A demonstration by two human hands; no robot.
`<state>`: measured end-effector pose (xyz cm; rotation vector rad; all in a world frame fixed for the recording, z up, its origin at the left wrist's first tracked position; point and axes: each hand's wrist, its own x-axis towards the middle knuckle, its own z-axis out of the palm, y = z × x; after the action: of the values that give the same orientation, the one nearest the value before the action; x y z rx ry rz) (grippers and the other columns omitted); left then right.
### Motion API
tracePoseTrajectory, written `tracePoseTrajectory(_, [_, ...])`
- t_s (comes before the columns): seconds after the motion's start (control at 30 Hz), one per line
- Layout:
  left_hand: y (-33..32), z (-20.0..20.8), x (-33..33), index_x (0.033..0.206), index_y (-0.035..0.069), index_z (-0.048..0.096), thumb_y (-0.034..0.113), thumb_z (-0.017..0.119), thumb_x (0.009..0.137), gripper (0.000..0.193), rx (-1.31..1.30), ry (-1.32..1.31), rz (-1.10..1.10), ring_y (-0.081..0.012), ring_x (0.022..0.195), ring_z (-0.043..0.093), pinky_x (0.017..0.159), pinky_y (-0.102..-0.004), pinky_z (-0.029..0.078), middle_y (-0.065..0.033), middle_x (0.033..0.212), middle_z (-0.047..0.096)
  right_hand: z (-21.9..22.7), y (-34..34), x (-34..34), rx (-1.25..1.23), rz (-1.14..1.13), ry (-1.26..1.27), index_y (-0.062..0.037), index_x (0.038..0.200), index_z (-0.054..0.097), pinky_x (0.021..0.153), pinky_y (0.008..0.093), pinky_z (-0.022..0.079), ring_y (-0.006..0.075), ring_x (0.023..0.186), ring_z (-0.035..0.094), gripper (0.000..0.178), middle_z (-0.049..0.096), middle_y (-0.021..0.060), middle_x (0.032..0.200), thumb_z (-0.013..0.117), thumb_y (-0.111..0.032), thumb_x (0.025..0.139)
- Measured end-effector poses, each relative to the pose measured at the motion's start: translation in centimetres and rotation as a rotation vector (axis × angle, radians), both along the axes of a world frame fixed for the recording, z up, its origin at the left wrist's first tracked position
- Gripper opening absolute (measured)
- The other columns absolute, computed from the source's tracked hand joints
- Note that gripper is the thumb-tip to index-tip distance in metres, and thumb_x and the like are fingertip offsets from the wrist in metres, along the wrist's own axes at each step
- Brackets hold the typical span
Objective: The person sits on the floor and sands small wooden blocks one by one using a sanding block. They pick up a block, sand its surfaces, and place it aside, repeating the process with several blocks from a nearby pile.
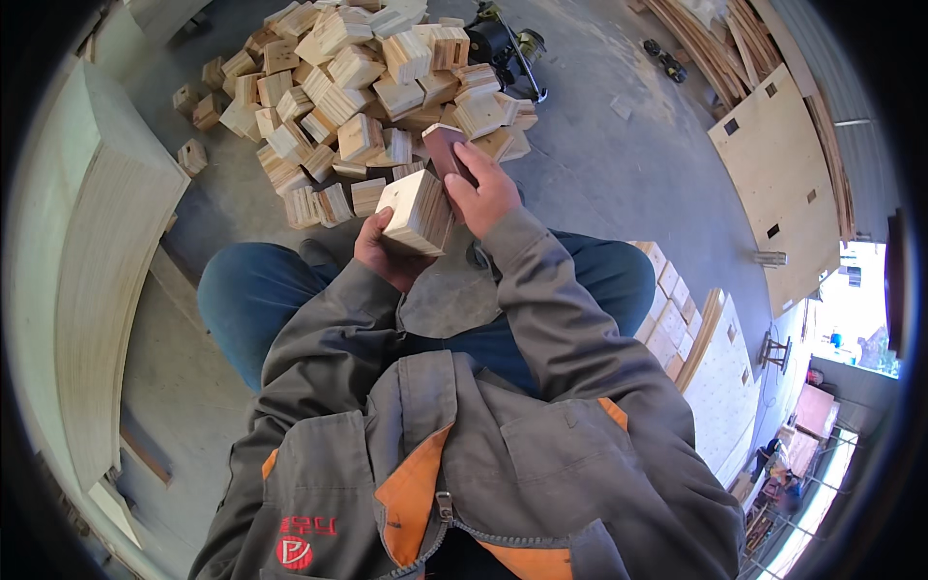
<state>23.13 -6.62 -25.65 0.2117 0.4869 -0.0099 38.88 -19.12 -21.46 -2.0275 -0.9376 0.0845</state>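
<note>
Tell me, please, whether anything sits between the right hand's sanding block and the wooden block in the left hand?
Nothing visible does. The left hand holds the wooden block, and the right hand presses the sanding block against its upper edge.

**Pale wood, grey cloth, orange trim**

The wooden block [416,211] in the left hand [382,253] is pale cream-yellow, its side lined with thin darker stripes of layered plies. The sanding pad [447,150] under the right hand [483,193] is dull reddish brown. The pile of blocks [358,87] behind shows the same light tan with striped edges. The jacket [503,454] is grey with orange panels and a red emblem low on the chest. The trousers [251,290] are dark blue. The concrete floor [619,174] is flat grey, and the plywood sheet [783,184] is light beige.
</note>
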Motion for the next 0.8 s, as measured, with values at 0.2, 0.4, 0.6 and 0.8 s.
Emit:
tracePoseTrajectory(0.2, [1.3, -1.5, 0.2, 0.145, 0.01, 0.051, 0.053, 0.05, 0.092, 0.068, -0.043, -0.049, 0.094, -0.0372, 0.126, 0.058, 0.109, -0.0517, 0.045, -0.0148, 0.141, 0.058, 3.1, -2.3, -8.2, 0.075, 0.256, -0.086, -0.0015, 0.137, 0.058, 0.105, 0.0499, 0.045, 0.0461, 0.124, 0.056, 0.053, 0.053, 0.0289, 0.142, 0.07, -0.019, 0.088])
tracePoseTrajectory(0.4, [1.0, -1.6, 0.6, 0.143, 0.012, 0.052, 0.048, 0.051, 0.092, 0.063, -0.018, 0.078, 0.146, -0.0356, 0.126, 0.058, 0.11, -0.0515, 0.044, -0.0134, 0.139, 0.059, 3.7, -1.9, -7.6, 0.026, 0.208, -0.124, -0.0047, 0.136, 0.061, 0.103, 0.0475, 0.046, 0.0426, 0.121, 0.057, 0.052, 0.052, 0.0249, 0.145, 0.071, -0.018, 0.086])
tracePoseTrajectory(0.6, [0.1, -0.9, 0.1, 0.147, 0.016, 0.048, 0.048, 0.065, 0.084, 0.073, -0.024, 0.007, -0.006, -0.0318, 0.122, 0.058, 0.103, -0.0511, 0.047, -0.0103, 0.137, 0.059, 0.2, -0.9, -1.3, 0.0, -0.007, -0.023, 0.0013, 0.137, 0.057, 0.112, 0.0444, 0.042, 0.044, 0.131, 0.052, 0.053, 0.052, 0.0295, 0.144, 0.068, -0.02, 0.09])
tracePoseTrajectory(0.8, [0.7, -1.1, 0.2, 0.147, 0.013, 0.049, 0.051, 0.056, 0.088, 0.07, 0.041, 0.033, 0.072, -0.0337, 0.128, 0.057, 0.109, -0.0496, 0.045, -0.0113, 0.142, 0.057, 2.8, -3.0, -7.8, 0.058, 0.221, -0.09, 0.0013, 0.14, 0.055, 0.111, 0.0484, 0.042, 0.0475, 0.13, 0.052, 0.056, 0.048, 0.0321, 0.146, 0.069, -0.019, 0.089])
